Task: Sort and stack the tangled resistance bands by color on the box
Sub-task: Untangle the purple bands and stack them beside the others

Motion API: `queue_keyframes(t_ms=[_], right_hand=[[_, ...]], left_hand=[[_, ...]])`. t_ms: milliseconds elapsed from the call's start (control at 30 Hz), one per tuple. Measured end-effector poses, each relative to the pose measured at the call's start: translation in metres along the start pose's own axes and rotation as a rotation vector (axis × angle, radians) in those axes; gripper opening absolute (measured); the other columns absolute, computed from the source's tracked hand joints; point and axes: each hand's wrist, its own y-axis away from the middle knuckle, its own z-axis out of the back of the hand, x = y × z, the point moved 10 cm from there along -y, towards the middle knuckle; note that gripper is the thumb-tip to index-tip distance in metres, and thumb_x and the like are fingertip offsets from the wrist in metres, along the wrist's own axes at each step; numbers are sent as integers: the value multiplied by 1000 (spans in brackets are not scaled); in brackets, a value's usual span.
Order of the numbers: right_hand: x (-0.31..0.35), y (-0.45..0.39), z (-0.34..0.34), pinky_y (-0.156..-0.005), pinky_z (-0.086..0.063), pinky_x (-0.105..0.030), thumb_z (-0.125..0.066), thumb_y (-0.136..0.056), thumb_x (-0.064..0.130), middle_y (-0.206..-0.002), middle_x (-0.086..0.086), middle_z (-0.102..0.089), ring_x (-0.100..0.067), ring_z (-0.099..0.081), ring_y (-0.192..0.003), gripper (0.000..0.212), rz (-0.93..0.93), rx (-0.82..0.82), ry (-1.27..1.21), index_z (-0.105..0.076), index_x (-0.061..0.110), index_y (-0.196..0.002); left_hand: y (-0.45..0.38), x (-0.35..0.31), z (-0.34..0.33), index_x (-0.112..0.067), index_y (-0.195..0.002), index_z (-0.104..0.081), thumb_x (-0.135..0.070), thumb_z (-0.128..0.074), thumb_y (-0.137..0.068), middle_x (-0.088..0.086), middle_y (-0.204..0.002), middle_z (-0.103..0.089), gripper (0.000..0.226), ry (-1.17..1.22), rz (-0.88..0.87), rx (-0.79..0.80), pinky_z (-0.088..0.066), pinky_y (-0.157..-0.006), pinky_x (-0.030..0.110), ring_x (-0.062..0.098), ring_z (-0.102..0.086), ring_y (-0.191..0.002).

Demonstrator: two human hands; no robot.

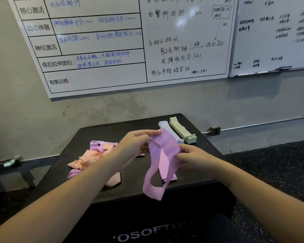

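A pink resistance band [162, 155] hangs in a twisted loop above the black soft box [130, 190]. My left hand [137, 142] pinches its upper edge, and my right hand [191, 156] grips its right side. Under the loop lies a flat pink band stack [172, 178]. A tangled heap of peach and pink bands [91, 156] sits on the box's left part. At the far right corner stand a neat pale green stack [182, 130] and a pale lavender stack [165, 126] beside it.
The box stands against a grey wall with two whiteboards [98, 46] above it. A wall socket [215, 131] sits low on the right. Dark speckled floor [279, 163] lies to the right, and a low bench edge [12, 162] is at left.
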Motion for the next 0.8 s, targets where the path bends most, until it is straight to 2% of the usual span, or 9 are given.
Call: queue_keyframes(t_ms=[67,133,200,267,367,500,633,733,800], right_hand=[[3,-1,-1,-99,-53,-45,-57,-86,13,-104,-16,-69,-22,-65,-97,21,-6,5,-93,-65,16,-106],[11,-2,1,-94,-52,-44,-59,-87,19,-100,-10,-63,-21,-61,-93,14,10,-33,-186,-63,22,-100],[22,-1,5,-89,-50,-41,-64,-93,24,-95,-4,-63,-19,-62,-89,4,58,-97,-191,-62,22,-96],[33,3,7,-85,-50,-36,-68,-95,31,-87,1,-63,-15,-62,-83,12,118,-145,-141,-62,21,-93],[45,8,6,-79,-50,-30,-75,-89,41,-80,4,-63,-11,-60,-77,25,157,-185,-77,-64,19,-94],[63,12,13,-64,-43,-22,-78,-87,32,-72,0,-60,-8,-52,-65,25,260,-331,23,-66,10,-86],[70,13,11,-60,-42,-22,-74,-92,22,-76,-7,-59,-14,-51,-70,18,274,-305,-27,-64,6,-90],[70,13,7,-60,-42,-26,-70,-95,20,-81,-8,-60,-18,-52,-75,9,249,-245,-105,-64,14,-93],[70,15,5,-60,-41,-28,-68,-96,19,-81,-4,-62,-19,-51,-76,8,251,-225,-174,-65,19,-89]], left_hand=[[1,-8,0,-20,-99,-83,-19,-62,-86,8,-104,-75,25,-17,-23,-23,-50,-79,35,22,-64,-87],[1,-14,5,-24,-102,-82,-21,-65,-97,1,-108,-77,18,-139,-74,-85,-52,-81,35,18,-67,-92],[2,-17,10,-28,-105,-80,-17,-64,-99,-12,-108,-77,21,-271,-120,-125,-53,-89,30,8,-68,-101],[4,-19,9,-29,-106,-79,-11,-64,-98,-15,-108,-76,24,-313,-154,-136,-53,-97,28,2,-67,-106],[7,-25,3,-32,-108,-74,-4,-63,-97,-8,-97,-77,33,-285,-203,-109,-53,-87,32,7,-68,-90],[5,-28,-1,-46,-120,-60,-6,-65,-95,-4,-92,-77,48,-372,-257,-113,-52,-80,40,14,-65,-80],[8,-24,0,-42,-122,-60,-13,-69,-94,-4,-95,-77,41,-378,-240,-125,-56,-84,49,23,-69,-85],[12,-23,2,-35,-123,-61,-17,-71,-94,-4,-93,-77,35,-354,-220,-147,-57,-70,31,15,-69,-81],[17,-23,1,-28,-120,-63,-14,-69,-95,-4,-89,-77,29,-335,-209,-171,-49,-55,15,6,-66,-73]])
